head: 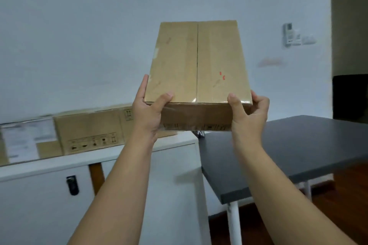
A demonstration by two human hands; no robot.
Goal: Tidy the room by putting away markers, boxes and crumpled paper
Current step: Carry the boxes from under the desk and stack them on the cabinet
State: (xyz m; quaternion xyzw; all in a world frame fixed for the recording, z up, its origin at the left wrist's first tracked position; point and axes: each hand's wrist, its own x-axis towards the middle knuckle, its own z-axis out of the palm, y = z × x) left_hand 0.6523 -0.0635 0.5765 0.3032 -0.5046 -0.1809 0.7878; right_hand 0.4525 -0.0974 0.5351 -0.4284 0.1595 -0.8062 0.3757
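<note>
A taped brown cardboard box (199, 65) is held up in the air in front of me, its top flaps shut with a seam down the middle. My left hand (148, 109) grips its near left corner, thumb on top. My right hand (248, 111) grips the near right corner in the same way. The box hangs above the gap between a white cabinet (119, 157) and a dark table (298, 149).
A larger cardboard box (89, 131) with handling symbols stands on the white cabinet, next to a box with a white paper label (25, 139) at the far left. The cabinet door has a black lock (72, 185). A black chair (350, 97) stands behind the table.
</note>
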